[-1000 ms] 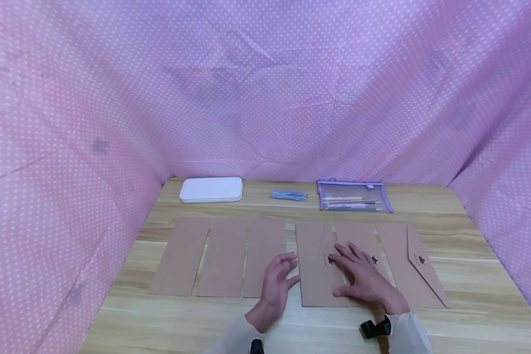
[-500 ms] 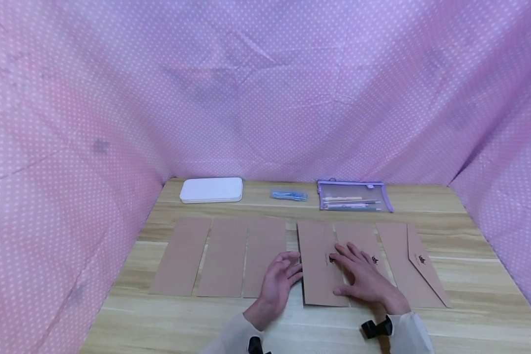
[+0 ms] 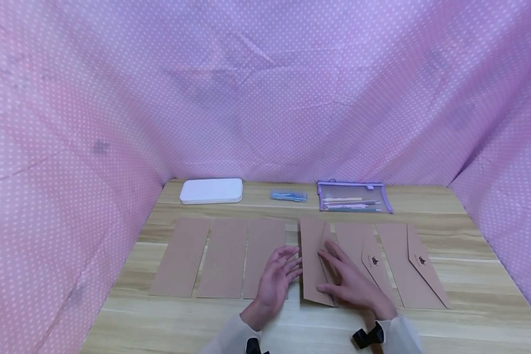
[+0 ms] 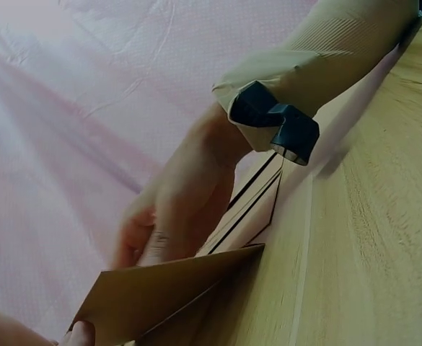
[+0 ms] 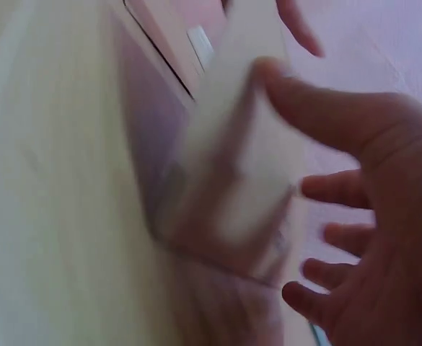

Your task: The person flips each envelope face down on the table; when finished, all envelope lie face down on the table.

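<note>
A brown paper envelope (image 3: 310, 263) stands tilted in front of me, its left edge raised off the table and its flap side facing right. My left hand (image 3: 273, 282) is at that raised edge, fingers extended against its underside; in the left wrist view a fingertip (image 4: 82, 334) touches the envelope's (image 4: 174, 294) near corner. My right hand (image 3: 354, 285) lies over the flap, fingers spread, thumb low near the bottom edge. In the right wrist view the thumb (image 5: 319, 108) overlaps the blurred envelope, the other fingers apart from it. The hand hides the flap's print.
Two flap-side-up envelopes with crown prints, a middle one (image 3: 351, 241) and an outer one (image 3: 402, 265), lie right. Several plain brown envelopes (image 3: 223, 258) lie left. Behind are a white case (image 3: 211, 191), a small blue clear box (image 3: 288, 196) and a purple mesh pencil pouch (image 3: 354, 196).
The envelope's left edge has risen and it has tipped toward the right hand. Both hands moved slightly left, the right one more, uncovering the middle envelope's flap.
</note>
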`<act>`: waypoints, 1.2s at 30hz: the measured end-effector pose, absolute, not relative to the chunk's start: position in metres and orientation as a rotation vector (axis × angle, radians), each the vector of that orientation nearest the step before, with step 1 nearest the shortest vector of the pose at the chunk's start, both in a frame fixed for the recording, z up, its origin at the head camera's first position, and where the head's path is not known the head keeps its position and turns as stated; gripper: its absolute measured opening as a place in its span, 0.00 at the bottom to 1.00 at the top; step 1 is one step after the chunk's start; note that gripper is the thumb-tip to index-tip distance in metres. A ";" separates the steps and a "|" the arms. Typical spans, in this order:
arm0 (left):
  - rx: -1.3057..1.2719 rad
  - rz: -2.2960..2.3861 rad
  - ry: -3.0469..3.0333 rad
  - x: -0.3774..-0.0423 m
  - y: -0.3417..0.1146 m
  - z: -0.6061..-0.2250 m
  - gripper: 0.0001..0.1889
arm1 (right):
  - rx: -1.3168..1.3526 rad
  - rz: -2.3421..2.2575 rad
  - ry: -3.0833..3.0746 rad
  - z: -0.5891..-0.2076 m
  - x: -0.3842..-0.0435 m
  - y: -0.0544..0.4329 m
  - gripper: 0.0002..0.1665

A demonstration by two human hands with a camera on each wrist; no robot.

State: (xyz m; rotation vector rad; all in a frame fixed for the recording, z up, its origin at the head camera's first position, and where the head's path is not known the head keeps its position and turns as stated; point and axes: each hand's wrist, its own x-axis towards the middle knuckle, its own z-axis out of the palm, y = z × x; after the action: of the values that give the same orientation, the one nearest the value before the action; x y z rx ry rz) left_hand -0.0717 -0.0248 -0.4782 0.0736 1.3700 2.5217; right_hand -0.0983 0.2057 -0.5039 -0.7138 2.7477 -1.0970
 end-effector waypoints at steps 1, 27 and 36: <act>0.088 2.517 1.367 -0.072 -0.025 -0.478 0.18 | -0.717 -1.141 2.739 -0.504 -0.098 0.203 0.51; 0.402 2.500 1.299 -0.068 -0.015 -0.482 0.21 | -0.847 -1.801 2.311 -0.506 -0.091 0.182 0.55; 0.454 2.440 1.387 -0.066 -0.008 -0.487 0.20 | -0.863 -1.806 2.278 -0.504 -0.089 0.179 0.56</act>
State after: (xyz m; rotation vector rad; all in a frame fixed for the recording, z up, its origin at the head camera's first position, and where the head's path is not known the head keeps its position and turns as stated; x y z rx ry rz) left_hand -0.0663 -0.0077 -0.4866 0.4543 1.3866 2.4396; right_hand -0.0892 0.1795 -0.5042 -0.8631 2.2778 -1.8058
